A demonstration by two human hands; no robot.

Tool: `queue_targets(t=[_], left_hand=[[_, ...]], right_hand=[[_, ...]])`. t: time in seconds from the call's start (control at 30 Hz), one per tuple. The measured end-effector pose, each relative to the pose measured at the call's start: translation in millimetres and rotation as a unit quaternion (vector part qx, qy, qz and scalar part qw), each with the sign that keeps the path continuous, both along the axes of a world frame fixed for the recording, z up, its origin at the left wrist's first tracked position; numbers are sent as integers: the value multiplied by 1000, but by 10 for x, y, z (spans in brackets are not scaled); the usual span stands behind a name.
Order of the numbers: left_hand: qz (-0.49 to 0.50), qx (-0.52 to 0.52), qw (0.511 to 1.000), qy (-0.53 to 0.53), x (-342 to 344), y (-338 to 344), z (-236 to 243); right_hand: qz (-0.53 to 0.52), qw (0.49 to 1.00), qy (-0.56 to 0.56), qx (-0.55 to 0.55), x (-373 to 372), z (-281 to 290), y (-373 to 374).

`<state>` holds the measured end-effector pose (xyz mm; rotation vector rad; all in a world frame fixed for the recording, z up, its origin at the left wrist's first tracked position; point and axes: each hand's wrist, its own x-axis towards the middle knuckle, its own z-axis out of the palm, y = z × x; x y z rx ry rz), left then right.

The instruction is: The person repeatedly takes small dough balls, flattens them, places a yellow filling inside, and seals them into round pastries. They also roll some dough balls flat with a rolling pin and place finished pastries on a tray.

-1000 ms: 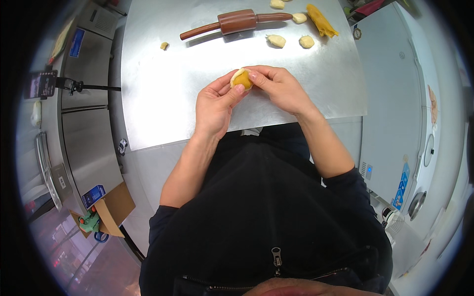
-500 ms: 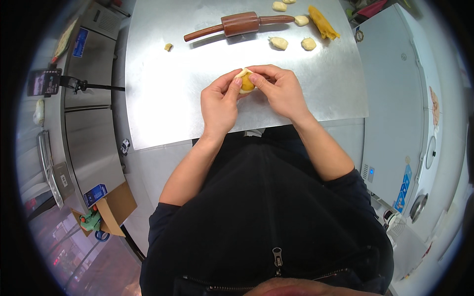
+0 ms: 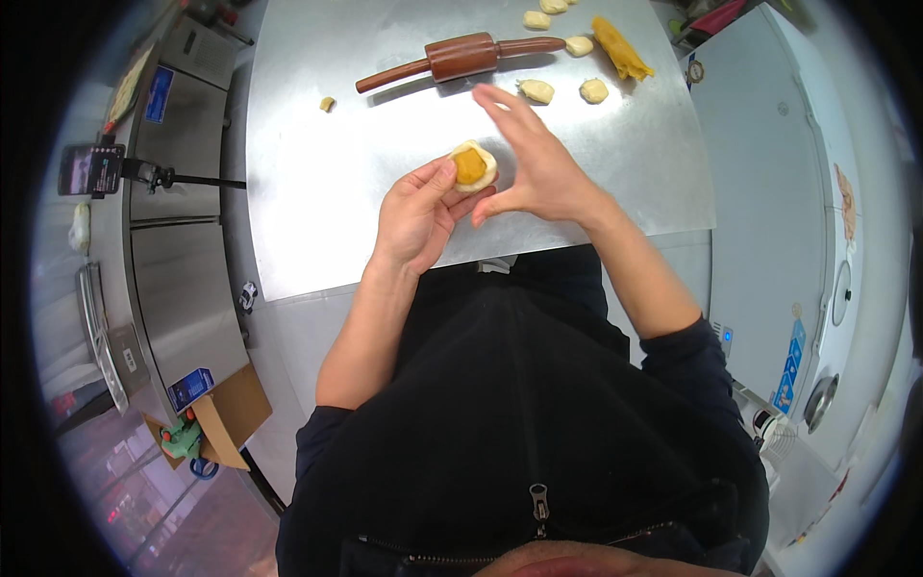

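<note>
A small round of pale dough (image 3: 486, 177) with yellow filling (image 3: 470, 166) in its middle rests on the fingers of my left hand (image 3: 420, 213). The left thumb presses on the filling's edge, and the dough rim stands up around it. Just to the right, my right hand (image 3: 544, 165) is held apart from the dough, its fingers and thumb spread wide with nothing between them. Beyond both hands a brown wooden rolling pin (image 3: 463, 59) lies across the metal table (image 3: 317, 192). Two pale dough pieces (image 3: 536, 91) lie past the right fingertips.
A yellow filling lump (image 3: 623, 50) and several more dough pieces (image 3: 579, 45) lie at the table's far right. A yellowish scrap (image 3: 327, 103) sits to the left. A phone (image 3: 91, 170) on a stand is at the left, a cardboard box (image 3: 236, 413) lower down.
My right hand has let go of the dough and opened, moving a little right. My left hand keeps hold of the dough, which has turned to show more filling.
</note>
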<state>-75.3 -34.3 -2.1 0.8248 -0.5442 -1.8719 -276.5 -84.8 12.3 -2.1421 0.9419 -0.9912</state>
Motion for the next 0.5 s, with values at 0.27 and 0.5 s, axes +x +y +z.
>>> queue_targets(t=[0.27,0.5], left_hand=[[-11,38,998,-49,-45,-60,113],[70,-15,990,-125,-182,1,209]], right_hand=[[90,990,93,60,240,19,-87],[16,998,59,4,352,31,-36]])
